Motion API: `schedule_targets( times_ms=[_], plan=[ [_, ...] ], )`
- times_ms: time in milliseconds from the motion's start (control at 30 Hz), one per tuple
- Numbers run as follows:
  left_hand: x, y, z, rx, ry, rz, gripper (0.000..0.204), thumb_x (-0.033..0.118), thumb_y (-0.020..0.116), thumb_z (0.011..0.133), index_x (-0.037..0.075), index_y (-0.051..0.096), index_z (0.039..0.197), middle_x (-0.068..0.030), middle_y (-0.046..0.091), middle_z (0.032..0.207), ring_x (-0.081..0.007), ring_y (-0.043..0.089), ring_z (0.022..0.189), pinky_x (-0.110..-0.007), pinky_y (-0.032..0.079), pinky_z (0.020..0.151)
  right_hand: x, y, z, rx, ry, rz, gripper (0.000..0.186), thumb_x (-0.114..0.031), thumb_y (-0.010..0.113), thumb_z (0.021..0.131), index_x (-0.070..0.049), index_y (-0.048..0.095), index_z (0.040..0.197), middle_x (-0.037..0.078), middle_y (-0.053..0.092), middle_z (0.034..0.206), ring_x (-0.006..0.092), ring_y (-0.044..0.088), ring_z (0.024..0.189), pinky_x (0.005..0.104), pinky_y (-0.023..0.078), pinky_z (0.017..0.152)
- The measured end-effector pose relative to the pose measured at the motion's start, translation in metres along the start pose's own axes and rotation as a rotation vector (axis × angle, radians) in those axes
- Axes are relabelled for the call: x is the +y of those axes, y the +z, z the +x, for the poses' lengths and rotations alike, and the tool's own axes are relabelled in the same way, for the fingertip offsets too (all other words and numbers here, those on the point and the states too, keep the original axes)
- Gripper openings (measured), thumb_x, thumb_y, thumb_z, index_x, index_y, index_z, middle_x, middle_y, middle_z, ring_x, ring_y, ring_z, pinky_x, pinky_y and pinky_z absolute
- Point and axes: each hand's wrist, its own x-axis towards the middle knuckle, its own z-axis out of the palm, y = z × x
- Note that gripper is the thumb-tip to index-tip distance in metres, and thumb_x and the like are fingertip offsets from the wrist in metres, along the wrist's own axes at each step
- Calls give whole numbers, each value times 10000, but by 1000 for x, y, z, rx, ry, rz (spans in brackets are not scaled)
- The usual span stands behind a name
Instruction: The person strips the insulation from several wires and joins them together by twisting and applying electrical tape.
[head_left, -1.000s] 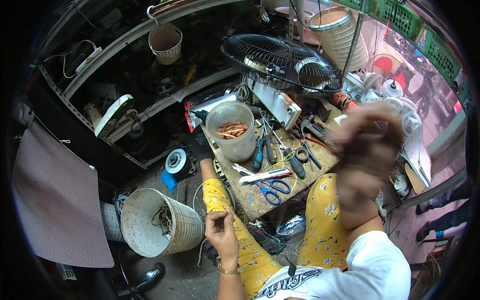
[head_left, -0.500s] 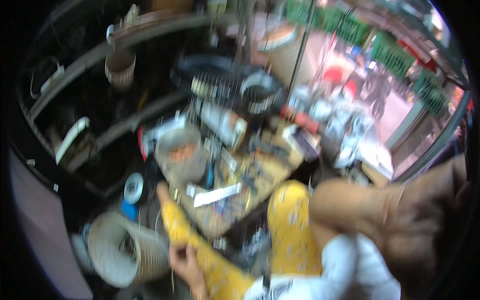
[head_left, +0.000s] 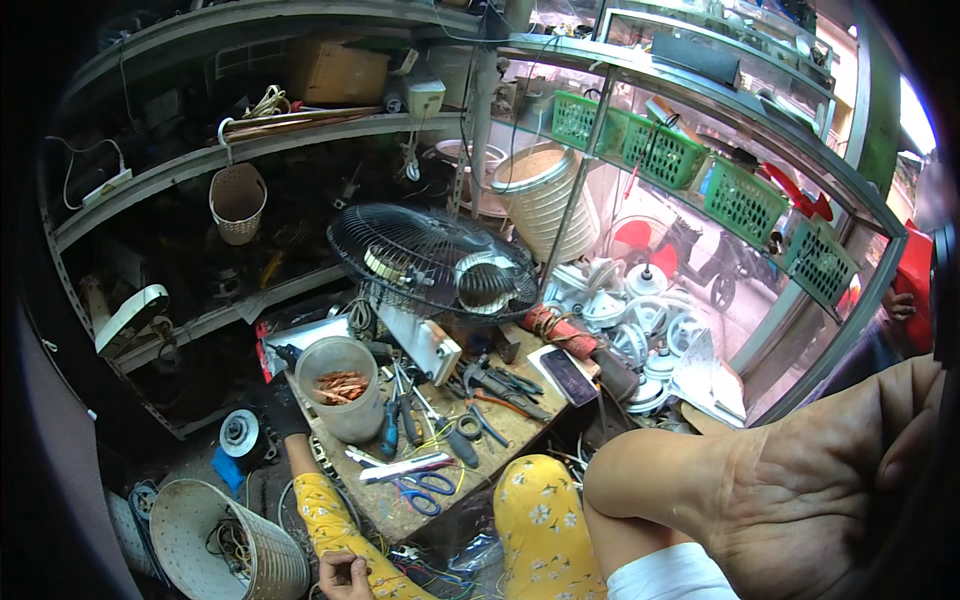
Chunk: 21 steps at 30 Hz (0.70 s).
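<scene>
Shelves (head_left: 330, 125): dark inside
Left hand (head_left: 345, 576): cut off, pinched, can't see what
Right hand (head_left: 800, 490): ends hidden, can't tell its grip
Fan (head_left: 437, 265): blocks shelves

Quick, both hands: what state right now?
Left hand: closed, fingers curled in to the thumb; too small to tell if anything is pinched.
Right hand: raised, palm showing, fingertips lost at the dark rim; grip cannot be told.
</scene>
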Motion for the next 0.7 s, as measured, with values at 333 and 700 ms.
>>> schedule_targets(
  times_ms=[333, 700],
  plan=[
    [-9, 11, 3, -50, 32, 9, 82, 3, 608, 868, 8, 570, 940, -30, 572, 852, -106, 541, 723, -238, 470, 643, -9, -23, 15, -28, -19, -61, 502, -261, 640, 804, 43, 480, 1171, 98, 548, 1055, 138, 517, 907, 270, 436, 775],
    [6, 9, 3, -48, 67, -36, 81, -26, 583, 872, 16, 557, 936, -22, 552, 873, -100, 530, 746, -227, 479, 638, -14, -38, 24, -25, -33, -79, 468, -251, 632, 812, 38, 498, 1155, 94, 561, 1036, 134, 532, 892, 263, 444, 763]
  ],
)
